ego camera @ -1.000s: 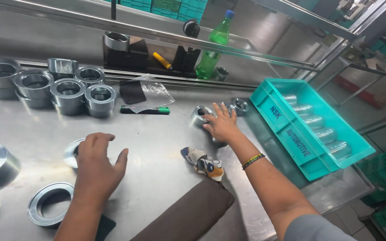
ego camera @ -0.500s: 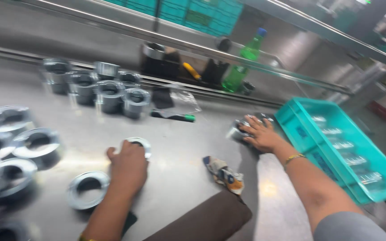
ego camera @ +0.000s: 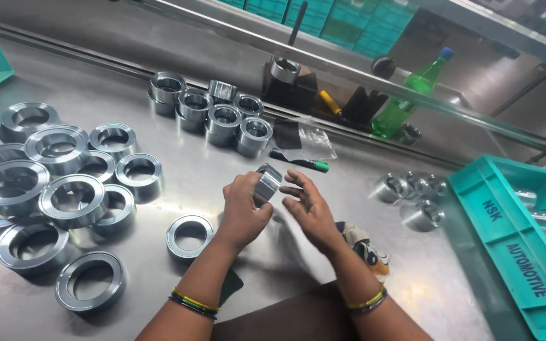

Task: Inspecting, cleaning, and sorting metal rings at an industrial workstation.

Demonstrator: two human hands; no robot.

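Above steel table [ego camera: 159, 252], left hand [ego camera: 242, 208] holds metal ring [ego camera: 267, 183]; teal crate [ego camera: 526, 252] right.

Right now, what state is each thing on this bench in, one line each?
Left hand: closed around a metal ring, lifted.
Right hand: open, fingers spread beside the ring.
Green bottle: upright, capped.
Marker: lying flat, capped.
Teal crate: partly filled with metal parts.
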